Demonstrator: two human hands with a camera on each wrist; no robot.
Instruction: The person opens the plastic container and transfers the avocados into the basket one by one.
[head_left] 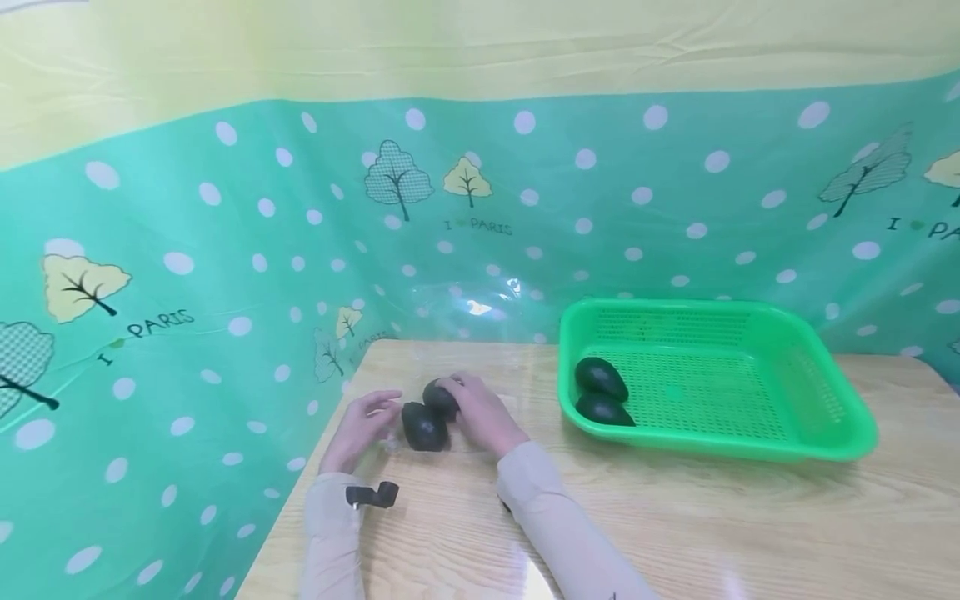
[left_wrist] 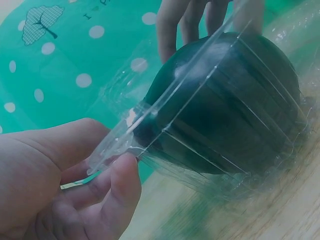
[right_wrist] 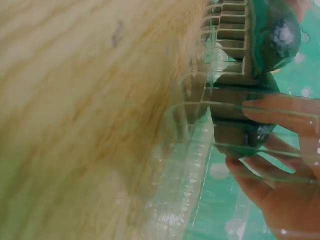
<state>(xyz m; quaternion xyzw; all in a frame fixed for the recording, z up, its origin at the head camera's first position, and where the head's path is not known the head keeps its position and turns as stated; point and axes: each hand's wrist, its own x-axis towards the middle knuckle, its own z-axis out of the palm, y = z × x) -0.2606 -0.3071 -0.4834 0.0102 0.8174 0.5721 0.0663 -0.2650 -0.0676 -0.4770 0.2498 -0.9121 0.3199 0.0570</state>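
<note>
A clear plastic box point(left_wrist: 200, 165) stands on the table with two dark avocados in it. My left hand point(head_left: 363, 429) is at its left end; in the left wrist view the thumb point(left_wrist: 60, 145) and fingers pinch the box's edge. The nearer avocado point(head_left: 425, 427) lies just right of that hand. Inside the box, my right hand point(head_left: 482, 410) grips the second avocado point(head_left: 438, 398), its fingers point(right_wrist: 272, 111) bent round the dark skin. The two avocados lie side by side, close together.
A green plastic basket point(head_left: 817, 400) stands on the right of the wooden table point(head_left: 675, 508), with two more avocados point(head_left: 600, 379) at its left end. A green, dotted plastic sheet point(head_left: 637, 242) hangs behind and along the left side.
</note>
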